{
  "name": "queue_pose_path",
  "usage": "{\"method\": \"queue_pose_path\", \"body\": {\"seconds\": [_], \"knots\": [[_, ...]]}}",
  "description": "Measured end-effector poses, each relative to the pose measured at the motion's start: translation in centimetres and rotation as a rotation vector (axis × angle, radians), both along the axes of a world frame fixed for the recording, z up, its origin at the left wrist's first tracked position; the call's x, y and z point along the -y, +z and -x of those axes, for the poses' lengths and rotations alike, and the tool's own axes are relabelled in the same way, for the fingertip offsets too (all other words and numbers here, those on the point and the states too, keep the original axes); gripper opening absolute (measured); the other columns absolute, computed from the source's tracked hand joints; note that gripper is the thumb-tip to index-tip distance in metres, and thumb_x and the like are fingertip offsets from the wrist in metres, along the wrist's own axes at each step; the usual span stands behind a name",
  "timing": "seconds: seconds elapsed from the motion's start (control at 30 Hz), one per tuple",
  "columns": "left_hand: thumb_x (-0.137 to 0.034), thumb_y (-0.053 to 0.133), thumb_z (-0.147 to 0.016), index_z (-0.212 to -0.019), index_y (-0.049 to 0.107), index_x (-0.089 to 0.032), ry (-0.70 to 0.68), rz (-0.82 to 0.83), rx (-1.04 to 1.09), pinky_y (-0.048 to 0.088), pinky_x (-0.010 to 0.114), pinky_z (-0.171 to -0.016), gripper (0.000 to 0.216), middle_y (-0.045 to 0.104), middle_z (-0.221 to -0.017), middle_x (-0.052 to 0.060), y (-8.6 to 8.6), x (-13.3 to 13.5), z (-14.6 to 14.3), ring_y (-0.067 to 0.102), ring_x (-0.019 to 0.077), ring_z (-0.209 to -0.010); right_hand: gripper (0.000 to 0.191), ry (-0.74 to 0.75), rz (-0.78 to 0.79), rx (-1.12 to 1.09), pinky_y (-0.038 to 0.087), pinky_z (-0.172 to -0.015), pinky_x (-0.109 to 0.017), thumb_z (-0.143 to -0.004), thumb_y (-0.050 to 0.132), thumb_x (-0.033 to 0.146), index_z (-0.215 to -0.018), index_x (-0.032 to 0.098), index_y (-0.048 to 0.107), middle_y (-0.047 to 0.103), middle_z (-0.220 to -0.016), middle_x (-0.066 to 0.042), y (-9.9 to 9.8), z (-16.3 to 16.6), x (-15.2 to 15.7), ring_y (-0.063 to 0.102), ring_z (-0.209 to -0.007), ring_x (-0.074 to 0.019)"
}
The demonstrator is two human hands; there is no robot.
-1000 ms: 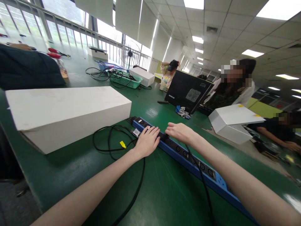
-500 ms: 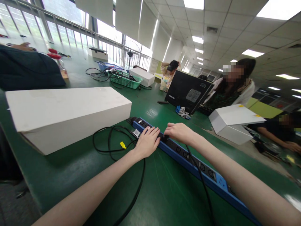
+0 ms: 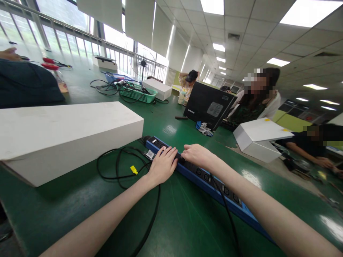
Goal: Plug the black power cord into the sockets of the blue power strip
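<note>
A long blue power strip [image 3: 203, 178] with several black sockets lies across the green table [image 3: 187, 225]. My left hand [image 3: 161, 165] rests flat on its near-left end, fingers stretched over the sockets. My right hand [image 3: 196, 156] sits just right of it, fingers curled down on a black plug [image 3: 182, 160] at a socket. A black cable [image 3: 227, 214] runs from under my right hand toward me. Another black cable [image 3: 118, 167] with a yellow tag [image 3: 133, 170] loops left of the strip.
A long white box [image 3: 66, 132] lies at the left. A black monitor [image 3: 209, 105] and a white box [image 3: 257, 137] stand behind, with a green basket [image 3: 138, 93] of cables farther back. Other people sit across the table at the right.
The view has shifted slightly down and left. Both hands stay in the same places on the power strip.
</note>
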State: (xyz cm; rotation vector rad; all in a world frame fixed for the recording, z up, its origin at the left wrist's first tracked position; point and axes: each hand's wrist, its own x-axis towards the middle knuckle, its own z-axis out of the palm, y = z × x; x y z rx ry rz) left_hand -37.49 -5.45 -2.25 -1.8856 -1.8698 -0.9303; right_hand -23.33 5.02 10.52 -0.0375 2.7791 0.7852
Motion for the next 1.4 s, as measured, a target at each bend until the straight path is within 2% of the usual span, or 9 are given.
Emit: {"method": "queue_pose_path", "body": {"seconds": [0.2, 0.5, 0.8, 0.97, 1.07, 1.23, 1.3, 1.4], "knots": [[-0.034, 0.039, -0.103, -0.143, 0.055, -0.021, -0.004, 0.004, 0.005, 0.026, 0.049, -0.124, 0.045, 0.056, -0.148, 0.007, 0.0, -0.1, -0.1, 0.047, 0.0241, -0.141, 0.018, 0.017, -0.008, -0.008, 0.045, -0.069, -0.027, -0.095, 0.055, 0.013, -0.086, 0.011, 0.071, 0.071, -0.08, -0.015, 0.0, 0.0, 0.0, 0.059, -0.089, -0.0227], [-0.034, 0.038, -0.104, -0.144, 0.054, -0.022, -0.01, 0.014, 0.0, 0.025, 0.048, -0.124, 0.045, 0.054, -0.15, 0.006, 0.1, -0.1, -0.1, 0.046, 0.0237, -0.142, 0.015, 0.006, -0.002, -0.029, 0.043, -0.067, -0.028, -0.095, 0.056, 0.014, -0.087, 0.012, 0.069, 0.071, -0.082, -0.013, 0.3, -0.5, 0.2, 0.059, -0.089, -0.023], [-0.033, 0.037, -0.103, -0.144, 0.054, -0.023, -0.022, 0.01, -0.018, 0.026, 0.05, -0.124, 0.045, 0.053, -0.151, 0.006, 0.2, 0.1, -0.4, 0.045, 0.0242, -0.142, 0.015, 0.005, 0.072, -0.127, 0.046, -0.076, -0.028, -0.101, 0.051, 0.019, -0.106, 0.017, 0.064, 0.073, -0.094, -0.008, 0.4, -1.5, -0.6, 0.065, -0.095, -0.0194], [-0.033, 0.039, -0.102, -0.138, 0.06, -0.028, -0.039, 0.001, -0.035, 0.029, 0.053, -0.122, 0.042, 0.054, -0.15, 0.004, 0.0, -0.2, -0.4, 0.046, 0.0252, -0.142, 0.022, -0.083, 0.087, -0.118, 0.047, -0.071, -0.026, -0.102, 0.049, 0.021, -0.12, 0.02, 0.061, 0.074, -0.102, -0.009, 0.8, -1.9, -1.0, 0.07, -0.093, -0.0194], [-0.033, 0.039, -0.102, -0.139, 0.059, -0.029, -0.038, -0.001, -0.043, 0.028, 0.053, -0.123, 0.042, 0.054, -0.15, 0.003, -0.1, -0.4, -0.4, 0.046, 0.0253, -0.142, 0.023, -0.114, 0.099, -0.119, 0.048, -0.069, -0.027, -0.103, 0.049, 0.025, -0.123, 0.022, 0.06, 0.074, -0.102, -0.009, 0.8, -2.2, -1.0, 0.072, -0.089, -0.0201], [-0.033, 0.039, -0.102, -0.136, 0.061, -0.028, -0.04, 0.011, -0.058, 0.028, 0.052, -0.123, 0.041, 0.053, -0.151, 0.004, -0.3, -0.7, -0.5, 0.046, 0.0255, -0.142, 0.023, -0.038, 0.124, -0.131, 0.049, -0.073, -0.027, -0.103, 0.045, 0.018, -0.121, 0.019, 0.06, 0.074, -0.108, -0.01, 0.0, -2.2, -0.3, 0.071, -0.098, -0.0193], [-0.032, 0.039, -0.102, -0.137, 0.061, -0.027, -0.04, 0.008, -0.063, 0.028, 0.052, -0.123, 0.041, 0.053, -0.151, 0.004, -0.2, -0.7, -0.5, 0.046, 0.0254, -0.142, 0.022, -0.037, 0.135, -0.132, 0.048, -0.072, -0.026, -0.103, 0.046, 0.018, -0.119, 0.019, 0.061, 0.074, -0.107, -0.009, 0.6, -2.3, -0.8, 0.07, -0.097, -0.0185], [-0.033, 0.039, -0.102, -0.142, 0.057, -0.027, -0.036, 0.007, -0.067, 0.028, 0.052, -0.123, 0.043, 0.053, -0.151, 0.005, -0.1, -0.6, -0.6, 0.045, 0.0253, -0.143, 0.02, -0.168, 0.094, -0.187, 0.045, -0.072, -0.025, -0.101, 0.05, 0.02, -0.118, 0.019, 0.061, 0.074, -0.103, -0.009, 3.0, -3.6, -2.8, 0.071, -0.091, -0.0177]]}}
